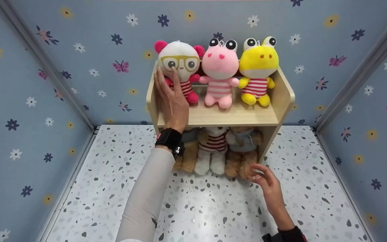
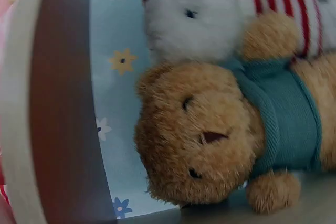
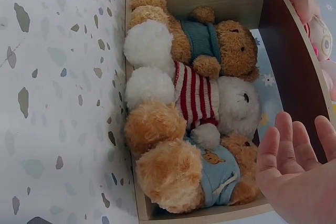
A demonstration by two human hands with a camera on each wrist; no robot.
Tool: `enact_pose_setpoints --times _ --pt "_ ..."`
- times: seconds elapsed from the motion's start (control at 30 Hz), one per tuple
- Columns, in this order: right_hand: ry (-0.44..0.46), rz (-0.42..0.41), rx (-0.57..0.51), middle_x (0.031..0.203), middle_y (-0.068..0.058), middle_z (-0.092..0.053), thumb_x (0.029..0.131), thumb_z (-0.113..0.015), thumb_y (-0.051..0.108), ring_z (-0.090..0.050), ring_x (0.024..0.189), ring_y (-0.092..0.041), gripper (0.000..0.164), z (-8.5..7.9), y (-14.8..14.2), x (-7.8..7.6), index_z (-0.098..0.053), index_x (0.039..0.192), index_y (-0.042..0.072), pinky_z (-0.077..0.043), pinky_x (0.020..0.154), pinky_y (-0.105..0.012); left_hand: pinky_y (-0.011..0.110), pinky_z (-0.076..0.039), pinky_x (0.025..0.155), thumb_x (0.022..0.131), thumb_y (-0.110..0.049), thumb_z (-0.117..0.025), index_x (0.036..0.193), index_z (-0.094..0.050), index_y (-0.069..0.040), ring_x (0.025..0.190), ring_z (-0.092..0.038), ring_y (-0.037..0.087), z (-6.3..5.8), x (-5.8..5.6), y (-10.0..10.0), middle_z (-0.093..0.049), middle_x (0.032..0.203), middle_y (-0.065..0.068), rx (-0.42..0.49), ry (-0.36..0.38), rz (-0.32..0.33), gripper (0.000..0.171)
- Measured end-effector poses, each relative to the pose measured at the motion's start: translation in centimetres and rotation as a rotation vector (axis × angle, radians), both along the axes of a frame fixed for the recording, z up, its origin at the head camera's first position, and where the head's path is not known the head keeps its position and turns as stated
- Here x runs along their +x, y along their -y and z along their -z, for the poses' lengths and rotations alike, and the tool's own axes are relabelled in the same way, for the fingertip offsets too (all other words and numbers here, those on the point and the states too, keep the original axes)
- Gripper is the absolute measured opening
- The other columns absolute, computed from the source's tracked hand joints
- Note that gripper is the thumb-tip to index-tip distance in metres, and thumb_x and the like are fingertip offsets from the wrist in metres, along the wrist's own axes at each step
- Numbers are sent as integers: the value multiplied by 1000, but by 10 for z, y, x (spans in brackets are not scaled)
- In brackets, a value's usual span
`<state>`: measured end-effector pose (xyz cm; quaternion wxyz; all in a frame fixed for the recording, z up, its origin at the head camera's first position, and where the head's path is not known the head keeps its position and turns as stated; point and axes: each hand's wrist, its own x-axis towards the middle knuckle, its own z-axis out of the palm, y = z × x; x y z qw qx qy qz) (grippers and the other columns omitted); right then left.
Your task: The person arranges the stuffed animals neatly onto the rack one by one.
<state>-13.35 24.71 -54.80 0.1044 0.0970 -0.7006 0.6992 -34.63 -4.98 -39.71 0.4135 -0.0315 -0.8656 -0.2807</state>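
Observation:
My left hand (image 1: 175,104) rests against the left side of a panda plush (image 1: 180,48) with pink ears and yellow glasses, its fingers extended over the body. The panda sits on the upper board of a small wooden shelf (image 1: 227,117). Beside it sit a pink frog-like plush (image 1: 220,67) and a yellow one (image 1: 259,60), both in striped tops. Holding nothing, my right hand (image 1: 269,185) hovers by the shelf's lower right front, fingers loosely bent and apart from the bears in the right wrist view.
On the lower level sit a brown bear in a teal sweater (image 2: 202,135), a white bear in a red-striped top (image 3: 197,95) and a brown bear in a light blue hoodie (image 3: 218,174). Flowered walls (image 1: 106,67) surround the speckled floor (image 1: 200,208).

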Motion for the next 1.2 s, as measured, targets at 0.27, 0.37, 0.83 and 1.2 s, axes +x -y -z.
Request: enact_pose_setpoints --times 0.27,0.37,0.83,1.2 --pt "4 11 3 139 -23 -57 108 -51 2 -64 119 -25 36 0 -1 1 -51 141 -12 -57 89 -28 69 -2 121 105 -29 -57 157 -46 -27 155 -13 46 -1 9 -16 -24 167 18 -411 -105 74 53" --pt "-1 11 14 139 -25 -55 108 -50 2 -64 118 -24 36 0 -1 1 -51 141 -12 -56 90 -27 71 -5 120 105 -40 -57 152 -54 -30 154 -19 43 -1 15 -28 -29 167 13 -554 -135 196 47" --pt "32 9 19 140 -22 -56 108 -50 4 -62 123 -21 38 -2 3 0 -49 141 -14 -55 91 -30 73 1 118 106 -66 -29 162 -27 -44 158 3 39 -2 21 -69 -3 175 -1 -718 289 152 61" --pt "39 70 98 141 -20 -56 108 -51 3 -62 122 -19 36 -2 -9 0 -53 142 -6 -52 92 -22 73 -5 119 106 -60 -44 163 -33 -32 157 -10 43 23 44 -58 -18 172 13 -617 94 214 65"
